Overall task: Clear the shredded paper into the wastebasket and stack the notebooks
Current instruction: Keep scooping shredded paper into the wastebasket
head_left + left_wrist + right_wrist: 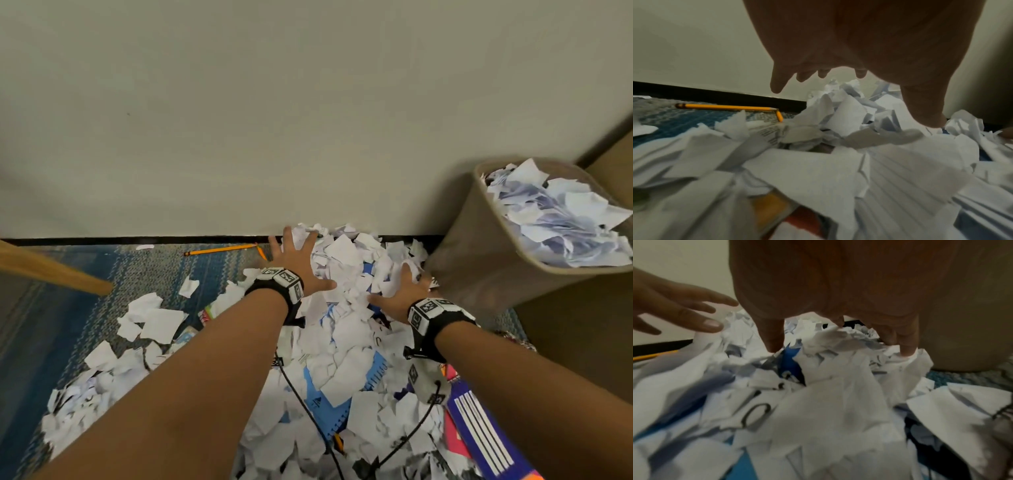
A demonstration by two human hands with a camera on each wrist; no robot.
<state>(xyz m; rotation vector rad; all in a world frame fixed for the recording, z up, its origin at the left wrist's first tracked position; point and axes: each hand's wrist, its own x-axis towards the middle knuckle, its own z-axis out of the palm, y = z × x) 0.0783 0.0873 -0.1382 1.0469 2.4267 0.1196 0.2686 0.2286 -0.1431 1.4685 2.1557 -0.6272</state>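
A heap of torn white paper (346,260) lies on the carpet against the wall. My left hand (308,257) hovers over its far left side with fingers (777,86) spread and holds nothing. My right hand (397,287) is spread over the heap's right side, fingertips (906,348) dipping into the scraps (828,386) without gripping them. The tan wastebasket (479,260) stands just right of my right hand, piled with paper to its rim. A blue spiral notebook (325,404) lies half buried nearer me. A purple striped notebook (479,431) lies at the lower right, over a pink one (454,435).
A yellow pencil (222,249) lies by the black baseboard (102,241), left of the heap, also visible as the pencil (725,107) from the left wrist. A wooden leg (54,270) slants in at the left. More scraps (150,318) litter the blue-grey carpet. Black cables (308,411) trail from my wrists.
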